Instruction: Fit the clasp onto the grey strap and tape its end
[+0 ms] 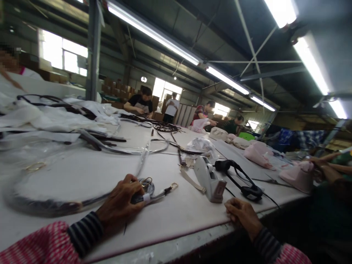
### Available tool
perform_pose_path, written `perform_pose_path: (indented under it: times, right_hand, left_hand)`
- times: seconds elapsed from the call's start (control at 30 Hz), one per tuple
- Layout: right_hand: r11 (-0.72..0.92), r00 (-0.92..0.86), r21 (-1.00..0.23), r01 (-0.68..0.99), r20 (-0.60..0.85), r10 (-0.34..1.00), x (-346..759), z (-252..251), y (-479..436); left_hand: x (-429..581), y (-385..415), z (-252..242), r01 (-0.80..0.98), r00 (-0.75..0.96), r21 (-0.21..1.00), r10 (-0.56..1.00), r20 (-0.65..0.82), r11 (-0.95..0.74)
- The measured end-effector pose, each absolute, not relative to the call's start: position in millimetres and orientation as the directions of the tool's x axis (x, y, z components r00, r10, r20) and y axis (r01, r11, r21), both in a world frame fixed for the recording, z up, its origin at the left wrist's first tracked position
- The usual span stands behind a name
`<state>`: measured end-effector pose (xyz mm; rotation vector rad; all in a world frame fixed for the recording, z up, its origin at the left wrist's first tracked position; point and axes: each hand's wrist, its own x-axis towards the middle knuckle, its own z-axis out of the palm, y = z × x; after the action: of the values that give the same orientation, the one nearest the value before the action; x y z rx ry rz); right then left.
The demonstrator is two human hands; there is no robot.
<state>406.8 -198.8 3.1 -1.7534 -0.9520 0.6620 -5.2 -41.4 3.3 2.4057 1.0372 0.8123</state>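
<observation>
On the white table my left hand is closed over a dark strap. The strap has gold-coloured metal fittings at its ends, and clear plastic wraps part of it. Its long plastic-sleeved loop curves away to the left. My right hand is at the table's front edge, thumb and fingers pinched together. Whatever may be between those fingertips is too small to make out. Just beyond it stands a grey-white tape dispenser, apart from the hand. A beige strip lies beside the dispenser.
A black headset-like device with a cable lies right of the dispenser. White wrapping and dark straps spread over the far left. Pink bags and scissors lie to the right. Several people work around the table.
</observation>
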Motion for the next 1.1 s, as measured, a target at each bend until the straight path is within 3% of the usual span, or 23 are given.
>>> perform_pose_path:
  times: [0.17, 0.37, 0.57, 1.1]
  right_hand:
    - [-0.049, 0.373, -0.97, 0.238, 0.045, 0.927, 319.1, 0.5, -186.7]
    - [0.085, 0.106, -0.996, -0.01, 0.084, 0.991, 199.2, 15.4, -135.2]
    - [0.02, 0.1, -0.982, -0.19, 0.001, 0.995, 163.2, 2.5, -99.6]
    - [-0.044, 0.216, -0.985, -0.168, -0.08, 0.973, 154.2, -1.9, -76.5]
  left_hand:
    - [-4.0, -45.2, 9.8, 0.471, 0.526, 0.636, 0.773, 0.354, -0.612]
    - [-2.2, -46.6, 10.3, 0.364, 0.377, 0.806, 0.865, 0.331, -0.467]
    - [-1.6, -43.6, 9.3, 0.36, 0.288, 0.834, 0.9, 0.327, -0.419]
    - [-1.1, -37.5, 3.1, 0.343, 0.24, 0.858, 0.919, 0.313, -0.382]
